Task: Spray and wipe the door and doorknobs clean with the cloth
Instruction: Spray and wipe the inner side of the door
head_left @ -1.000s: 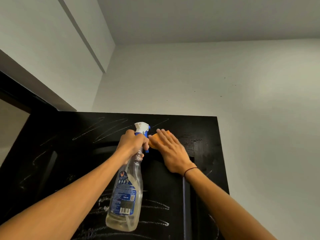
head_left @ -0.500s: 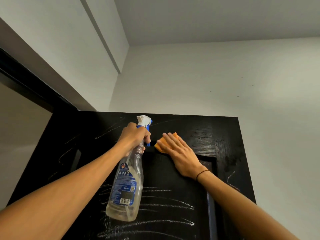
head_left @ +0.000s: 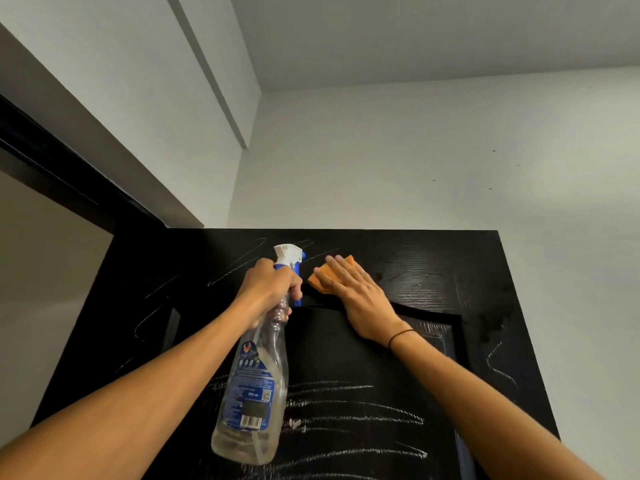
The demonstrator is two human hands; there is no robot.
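The black door [head_left: 433, 271] fills the lower middle of the view, its top edge visible, with white chalk-like scribbles across its upper left and lower panel. My left hand [head_left: 268, 289] grips the neck of a clear spray bottle [head_left: 252, 386] with a white and blue trigger head, held up against the door. Just right of it, my right hand [head_left: 353, 299] lies flat with straight fingers, pressing an orange cloth [head_left: 320, 280] onto the door near its top. No doorknob is in view.
The black door frame [head_left: 52, 164] runs along the left, with a pale room beyond it. White walls [head_left: 450, 150] and ceiling rise above the door. A raised moulding [head_left: 457, 327] borders the door's inner panel under my right wrist.
The view has shifted so the door sits further right and lower. My right hand with the cloth has slid slightly up and left, closer to the bottle. The left hand keeps its hold.
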